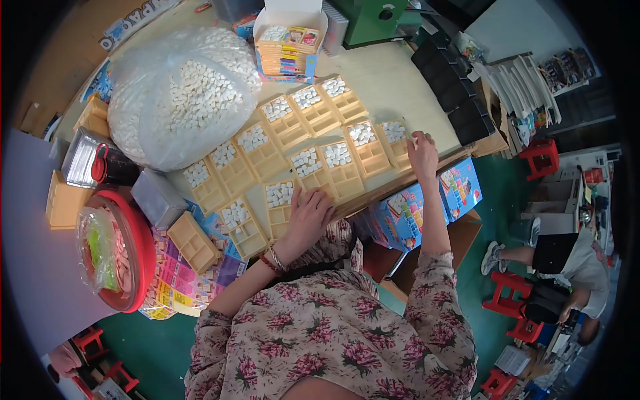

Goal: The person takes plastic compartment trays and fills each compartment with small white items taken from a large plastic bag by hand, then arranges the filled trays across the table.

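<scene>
Light wooden compartment trays stand in two rows on the table, each with small white blocks in its upper compartment. My left hand (308, 217) rests at the near row, fingers apart, over the lower part of a tray (279, 215); its fingertips lie by the white blocks (279, 193). Nothing shows in that hand. At the right end of the row, my right hand (423, 157) is beside the last tray (400, 152), its fingers loosely bent and apart near the tray's right edge. I cannot tell whether it touches the tray.
A big clear bag of white blocks (193, 100) sits behind the trays. A box of filled sets (287, 63) stands at the back. Left are a red tub (137, 267) and an unfilled tray (193, 241). Blue boxes (400, 217) stand below the table edge. Another person (567, 267) is at right.
</scene>
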Tool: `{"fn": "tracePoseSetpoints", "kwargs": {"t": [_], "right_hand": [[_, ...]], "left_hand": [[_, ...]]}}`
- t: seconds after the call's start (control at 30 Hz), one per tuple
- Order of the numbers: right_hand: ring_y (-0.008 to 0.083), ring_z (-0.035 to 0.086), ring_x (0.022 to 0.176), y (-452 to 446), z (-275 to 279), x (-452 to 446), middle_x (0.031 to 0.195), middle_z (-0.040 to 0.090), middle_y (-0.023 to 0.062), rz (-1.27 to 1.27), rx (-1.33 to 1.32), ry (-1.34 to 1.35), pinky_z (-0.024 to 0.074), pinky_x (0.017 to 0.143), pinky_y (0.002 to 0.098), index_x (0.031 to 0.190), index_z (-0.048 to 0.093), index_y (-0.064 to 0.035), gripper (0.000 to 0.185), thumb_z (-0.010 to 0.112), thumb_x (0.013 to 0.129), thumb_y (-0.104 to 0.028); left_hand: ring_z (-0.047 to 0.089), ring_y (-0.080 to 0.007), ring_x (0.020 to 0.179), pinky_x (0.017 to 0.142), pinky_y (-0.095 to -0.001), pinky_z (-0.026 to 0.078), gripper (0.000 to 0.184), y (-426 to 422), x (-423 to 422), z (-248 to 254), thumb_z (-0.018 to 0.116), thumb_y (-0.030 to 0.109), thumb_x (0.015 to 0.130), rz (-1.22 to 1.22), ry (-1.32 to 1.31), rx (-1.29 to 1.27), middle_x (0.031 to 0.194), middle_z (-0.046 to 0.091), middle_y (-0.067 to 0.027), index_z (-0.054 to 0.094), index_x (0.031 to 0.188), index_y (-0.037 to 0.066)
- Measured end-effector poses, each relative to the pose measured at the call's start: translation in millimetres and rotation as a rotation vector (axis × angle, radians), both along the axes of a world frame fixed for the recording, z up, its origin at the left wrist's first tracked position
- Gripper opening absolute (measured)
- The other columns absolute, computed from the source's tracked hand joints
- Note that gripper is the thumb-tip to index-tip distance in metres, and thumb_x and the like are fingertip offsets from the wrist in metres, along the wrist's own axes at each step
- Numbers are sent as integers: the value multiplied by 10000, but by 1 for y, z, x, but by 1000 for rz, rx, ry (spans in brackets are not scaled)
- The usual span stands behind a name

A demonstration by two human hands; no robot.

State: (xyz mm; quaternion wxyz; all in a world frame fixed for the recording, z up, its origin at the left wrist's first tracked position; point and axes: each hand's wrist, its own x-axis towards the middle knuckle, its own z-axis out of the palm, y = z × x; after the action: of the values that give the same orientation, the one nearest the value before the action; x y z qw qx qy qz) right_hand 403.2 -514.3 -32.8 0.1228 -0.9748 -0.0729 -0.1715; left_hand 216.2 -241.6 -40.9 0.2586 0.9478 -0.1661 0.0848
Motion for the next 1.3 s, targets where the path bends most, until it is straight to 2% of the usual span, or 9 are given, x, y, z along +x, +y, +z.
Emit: {"fn": "tracePoseSetpoints", "kwargs": {"t": [0.07,0.13,0.2,0.4,0.6,0.7,0.87,1.1,1.3], "right_hand": [[352,601,706,18,20,-15,774,612,156,10,-39,-157,482,616,415,862,577,-27,130,584,798,-139],[334,603,674,32,30,-37,732,616,145,79,327,127,479,603,401,822,594,-21,139,596,798,-158],[293,606,626,50,21,-62,705,630,130,132,389,340,488,610,356,818,639,-32,152,615,806,-182],[308,621,698,95,9,-95,733,626,148,168,165,327,483,617,414,845,600,-37,183,637,791,-209],[321,613,719,101,11,-90,773,617,147,151,118,278,476,625,417,851,566,-45,161,624,797,-185],[319,609,703,94,4,-88,756,613,143,181,143,304,475,620,415,836,576,-42,147,621,798,-177],[310,609,683,92,-1,-82,731,610,135,219,146,270,477,616,404,809,596,-37,129,623,788,-161],[290,607,647,87,-3,-80,685,608,118,234,184,258,476,604,389,785,614,-39,121,636,772,-158],[285,605,630,82,2,-85,679,610,117,215,202,254,470,595,383,779,616,-38,133,647,767,-166]], "left_hand": [[455,-237,1092,984,-428,269,179,-3,3,2,601,133,802,71,45,-121,1042,523,-70,555,964,72],[459,-235,1072,966,-423,281,187,-4,6,5,605,121,788,69,16,-87,1032,521,-71,555,961,71],[463,-234,1051,947,-419,293,196,-2,7,5,609,110,774,57,-21,-54,1021,518,-73,554,958,71],[463,-235,1058,955,-422,289,225,6,5,-1,615,94,764,41,-14,16,1027,516,-69,552,979,73],[468,-235,1049,973,-439,260,185,4,4,0,626,120,770,55,-21,-40,1009,524,-61,582,944,73],[471,-234,1027,931,-432,275,143,-3,3,6,628,177,786,148,7,-138,989,539,-57,614,882,72],[468,-258,926,796,-399,308,247,-15,21,8,662,315,752,406,93,-132,904,556,-72,652,791,71],[467,-281,894,786,-404,318,212,-14,38,-4,635,253,739,442,253,-244,824,572,-110,637,667,54],[575,-319,670,639,-424,415,227,0,35,1,606,208,755,441,356,-492,657,611,-149,631,664,1]]}}
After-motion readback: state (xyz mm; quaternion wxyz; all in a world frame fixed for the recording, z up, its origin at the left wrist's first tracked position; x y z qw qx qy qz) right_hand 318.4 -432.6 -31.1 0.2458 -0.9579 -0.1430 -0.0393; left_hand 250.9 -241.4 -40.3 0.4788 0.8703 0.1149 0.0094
